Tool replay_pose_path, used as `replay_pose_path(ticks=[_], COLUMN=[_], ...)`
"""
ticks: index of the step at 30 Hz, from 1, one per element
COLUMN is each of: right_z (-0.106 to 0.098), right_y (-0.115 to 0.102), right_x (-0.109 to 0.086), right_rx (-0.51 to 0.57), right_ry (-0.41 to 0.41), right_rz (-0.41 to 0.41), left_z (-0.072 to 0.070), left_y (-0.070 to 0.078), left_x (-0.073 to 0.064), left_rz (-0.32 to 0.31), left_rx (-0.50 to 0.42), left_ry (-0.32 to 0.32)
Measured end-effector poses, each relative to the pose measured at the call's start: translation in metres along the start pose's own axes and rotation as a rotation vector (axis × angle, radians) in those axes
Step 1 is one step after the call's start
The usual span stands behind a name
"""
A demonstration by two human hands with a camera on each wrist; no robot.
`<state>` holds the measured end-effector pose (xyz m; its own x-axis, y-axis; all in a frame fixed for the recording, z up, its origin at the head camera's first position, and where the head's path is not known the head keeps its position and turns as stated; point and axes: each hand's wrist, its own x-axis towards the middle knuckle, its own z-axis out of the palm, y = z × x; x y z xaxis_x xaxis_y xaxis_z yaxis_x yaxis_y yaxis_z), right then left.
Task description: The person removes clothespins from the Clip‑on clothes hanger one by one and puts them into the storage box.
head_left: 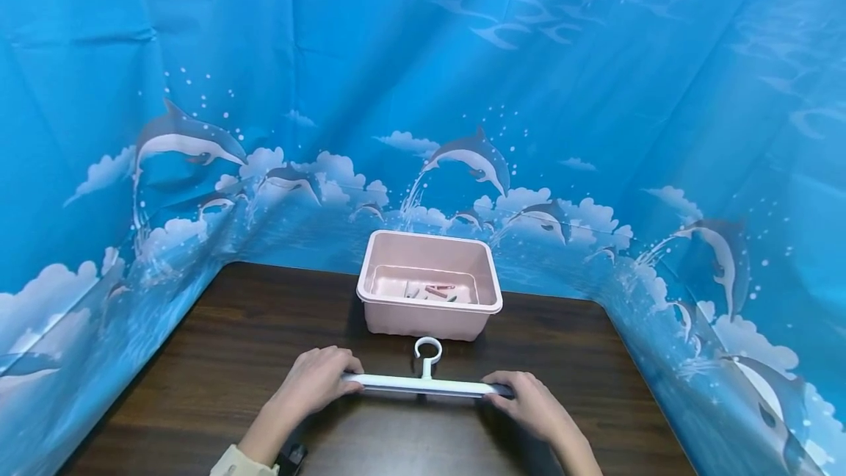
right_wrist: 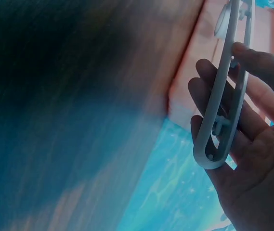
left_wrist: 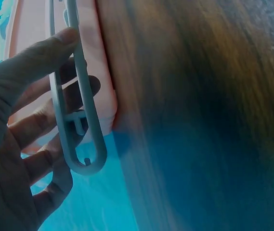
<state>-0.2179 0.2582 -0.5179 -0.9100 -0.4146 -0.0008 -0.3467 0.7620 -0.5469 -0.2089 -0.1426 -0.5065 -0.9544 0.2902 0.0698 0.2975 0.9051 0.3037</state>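
A white plastic hanger (head_left: 423,386), a long narrow loop with a round hook on top, is held level above the dark table in the head view. My left hand (head_left: 319,380) pinches its left end between thumb and fingers. At the other end my right hand (head_left: 532,402) grips it the same way. In the left wrist view the hanger's rounded end (left_wrist: 96,144) shows a small peg inside the loop. The right wrist view has a similar end of the hanger (right_wrist: 209,154), with the thumb on the rail and fingers behind.
Just beyond the hanger a pink plastic bin (head_left: 429,320) stands on the table (head_left: 277,314). Several small pink and grey pieces (head_left: 438,291), perhaps clips, lie inside it. A blue dolphin-print curtain (head_left: 423,94) surrounds the table's back and sides.
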Motion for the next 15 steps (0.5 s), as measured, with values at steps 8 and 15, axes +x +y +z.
replay_pose_path(ticks=[8,15], right_z=[0.007,0.012], right_y=[0.006,0.008], right_x=[0.009,0.014], right_rx=[-0.025,-0.036], right_ry=[-0.014,-0.032], right_rz=[-0.048,-0.029], left_z=[0.009,0.013], left_y=[-0.002,-0.003], left_x=[0.001,0.004], left_rz=[-0.039,-0.083], left_rx=[0.013,0.038], left_ry=[-0.003,-0.060])
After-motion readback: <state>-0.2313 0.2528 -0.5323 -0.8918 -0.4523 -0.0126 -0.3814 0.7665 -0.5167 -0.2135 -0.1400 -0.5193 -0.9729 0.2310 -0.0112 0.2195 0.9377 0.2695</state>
